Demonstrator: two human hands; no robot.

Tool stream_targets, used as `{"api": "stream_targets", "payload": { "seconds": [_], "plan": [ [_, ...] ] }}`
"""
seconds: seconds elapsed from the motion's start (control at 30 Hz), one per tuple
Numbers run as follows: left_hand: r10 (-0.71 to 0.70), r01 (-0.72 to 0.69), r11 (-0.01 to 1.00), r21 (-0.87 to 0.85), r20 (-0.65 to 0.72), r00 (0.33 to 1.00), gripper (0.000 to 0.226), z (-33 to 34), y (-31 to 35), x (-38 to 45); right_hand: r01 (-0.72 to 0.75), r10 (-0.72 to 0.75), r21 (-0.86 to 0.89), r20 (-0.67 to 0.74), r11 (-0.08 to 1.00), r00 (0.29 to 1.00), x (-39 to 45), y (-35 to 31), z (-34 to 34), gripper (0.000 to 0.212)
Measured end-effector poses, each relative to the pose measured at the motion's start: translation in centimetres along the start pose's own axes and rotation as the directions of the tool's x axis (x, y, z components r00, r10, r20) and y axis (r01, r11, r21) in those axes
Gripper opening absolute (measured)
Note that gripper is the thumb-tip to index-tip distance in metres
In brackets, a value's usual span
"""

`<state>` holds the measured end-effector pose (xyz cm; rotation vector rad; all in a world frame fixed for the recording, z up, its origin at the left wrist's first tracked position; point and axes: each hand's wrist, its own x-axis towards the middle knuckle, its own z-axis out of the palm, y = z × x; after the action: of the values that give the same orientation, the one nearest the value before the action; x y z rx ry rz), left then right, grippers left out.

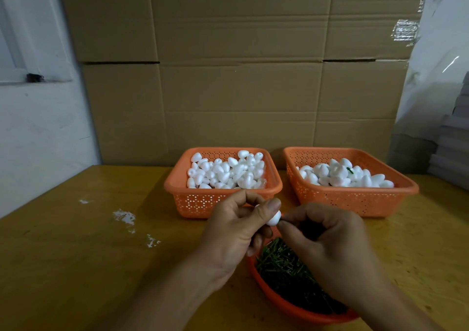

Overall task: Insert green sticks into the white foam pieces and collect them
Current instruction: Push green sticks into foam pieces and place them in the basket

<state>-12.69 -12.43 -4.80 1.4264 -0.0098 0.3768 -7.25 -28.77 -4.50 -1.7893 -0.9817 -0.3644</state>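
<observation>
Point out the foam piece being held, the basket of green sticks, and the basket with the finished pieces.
foam piece (pixel 274 218), head view, on its white rounded body between the fingers.
basket of green sticks (pixel 269 288), head view, on its orange front rim.
finished-pieces basket (pixel 355 200), head view, on its perforated front wall.

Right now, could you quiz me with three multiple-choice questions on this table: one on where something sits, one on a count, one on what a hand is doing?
1. Where do the green sticks lie?
A. In the near orange tray
B. In the left basket
C. Loose on the table

2. How many square orange baskets stand at the back?
A. One
B. Two
C. Four

3. What is the left hand doing?
A. Resting flat on the table
B. Pinching a white foam piece
C. Lifting a basket

Answers:
1 A, the sticks are heaped in the tray below the hands.
2 B, the left basket and the right basket stand side by side.
3 B, thumb and fingers grip the piece while the right hand meets its tip.
</observation>
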Motion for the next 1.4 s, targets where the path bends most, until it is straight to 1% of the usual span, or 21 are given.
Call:
{"api": "stream_targets", "payload": {
  "seconds": [0.1,0.17,0.37,0.5,0.6,0.7,0.87,0.97,1.1,1.2,1.3,1.33,1.4],
  "plan": [
    [0.065,-0.066,0.998,0.005,0.039,0.997,0.023,-0.1,-0.1,0.0,-0.029,0.03,0.027,-0.014,0.999,0.999,0.1,0.1,-0.1,0.015],
    [0.089,-0.089,0.996,-0.011,0.065,0.994,0.017,-0.1,-0.1,0.0,-0.045,0.047,0.046,-0.031,0.998,0.998,0.1,0.2,-0.2,0.015],
    [0.115,-0.115,0.993,-0.008,0.075,0.991,0.018,-0.1,-0.3,0.0,-0.061,0.066,0.097,-0.039,0.993,0.997,-0.1,0.2,0.3,0.008],
    [0.161,-0.166,0.984,0.061,0.069,0.984,0.019,-0.1,-0.2,-0.1,-0.063,0.068,0.144,-0.03,0.988,0.997,-0.1,0.1,0.3,0.007],
    [0.211,-0.218,0.968,0.127,0.068,0.975,0.019,0.1,-0.1,-0.2,-0.063,0.073,0.182,-0.049,0.981,0.996,-0.2,0.1,0.7,0.009],
    [0.244,-0.251,0.956,0.155,0.061,0.968,0.019,0.3,-0.1,-0.4,-0.029,0.044,0.211,-0.068,0.977,0.997,-0.3,0.1,0.9,0.01],
    [0.261,-0.267,0.956,0.121,0.062,0.963,0.018,0.6,0.0,-0.6,0.067,-0.059,0.307,-0.037,0.949,0.998,-0.2,-0.1,1.1,0.013],
    [0.284,-0.292,0.952,0.096,0.086,0.955,0.019,0.8,0.0,-0.7,0.066,-0.065,0.33,-0.014,0.941,0.998,-0.1,0.0,1.2,0.016],
    [0.299,-0.307,0.941,0.142,0.078,0.951,0.016,0.8,-0.1,-0.7,0.017,-0.019,0.386,-0.001,0.922,1.0,0.0,0.1,1.1,0.011],
    [0.274,-0.28,0.947,0.155,0.059,0.96,0.02,0.6,-0.3,-0.6,-0.047,0.049,0.384,0.006,0.922,0.999,0.2,0.1,0.9,0.009],
    [0.237,-0.244,0.957,0.155,0.064,0.969,0.028,0.7,-0.7,-0.6,-0.111,0.145,0.373,-0.065,0.921,0.987,0.6,0.4,0.6,0.013],
    [0.229,-0.236,0.959,0.155,0.067,0.971,0.027,0.8,-0.8,-0.6,-0.128,0.177,0.369,-0.101,0.921,0.979,0.8,0.8,0.4,0.014],
    [0.215,-0.224,0.961,0.162,0.073,0.974,0.024,0.9,-1.1,-0.6,-0.174,0.239,0.346,-0.153,0.922,0.959,1.3,1.6,-0.2,0.01]
  ]
}}
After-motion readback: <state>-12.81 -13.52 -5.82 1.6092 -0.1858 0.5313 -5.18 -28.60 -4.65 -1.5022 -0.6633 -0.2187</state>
